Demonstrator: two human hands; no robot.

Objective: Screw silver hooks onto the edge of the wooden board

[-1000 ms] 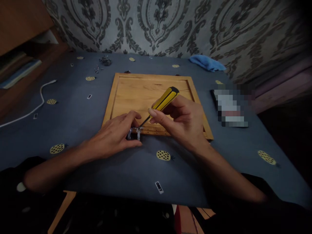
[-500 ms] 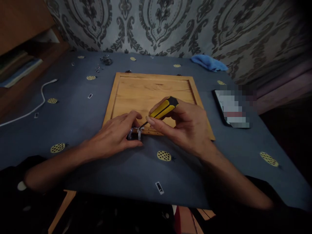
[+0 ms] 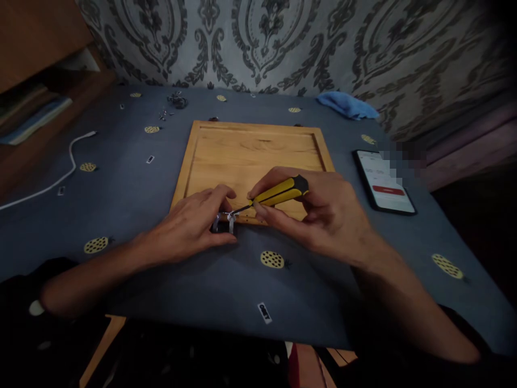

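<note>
A wooden panel (image 3: 226, 161) with a raised rim lies flat on the cloth-covered table. At its near edge sits a small shiny metal fitting (image 3: 231, 222) with a dark gap between its sides; its exact kind is unclear. My left hand (image 3: 194, 223) steadies this fitting, thumb on the near side and fingers over the panel's rim. Between the thumb and fingers of my right hand (image 3: 323, 213) is a screwdriver (image 3: 278, 192) with a yellow and black handle. It slants down to the left, its tip at the fitting. Small dark holes show in the rim beside it.
Loose small metal parts (image 3: 163, 114) and a dark grey cluster of hardware (image 3: 176, 100) lie at the back left. A white cable (image 3: 71, 156) runs along the left. To the right are a phone (image 3: 383, 186) and, farther back, a blue cloth (image 3: 347, 104).
My right hand has shifted right and lower, so the screwdriver leans flatter, its tip still at the fitting. The left hand has hardly moved.
</note>
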